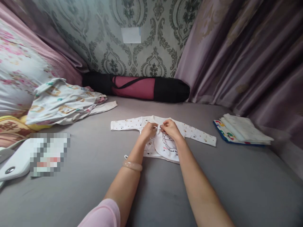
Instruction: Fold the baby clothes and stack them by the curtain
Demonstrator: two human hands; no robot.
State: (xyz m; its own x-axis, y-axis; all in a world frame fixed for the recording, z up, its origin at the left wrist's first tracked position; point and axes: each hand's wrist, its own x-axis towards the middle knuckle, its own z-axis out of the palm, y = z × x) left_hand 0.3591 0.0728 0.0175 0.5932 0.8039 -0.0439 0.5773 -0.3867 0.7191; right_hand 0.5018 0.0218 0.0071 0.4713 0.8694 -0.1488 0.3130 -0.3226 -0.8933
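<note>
A small white long-sleeved baby shirt with a scattered print lies spread on the grey bed sheet, its sleeves stretched out to both sides. Lettering and a line drawing show on its front. Near the neckline, my left hand pinches the shirt's fabric, fingers closed. Close beside it, my right hand also has its fingertips closed on the cloth at the upper front. The two hands almost meet. Exactly which bit of cloth or fastening lies between the fingertips is too small to make out.
Folded cloths are stacked at the right. Crumpled printed clothes lie at the left, near a white plastic object and a blurred-out item. A long black and pink bag rests against the wall, between curtains.
</note>
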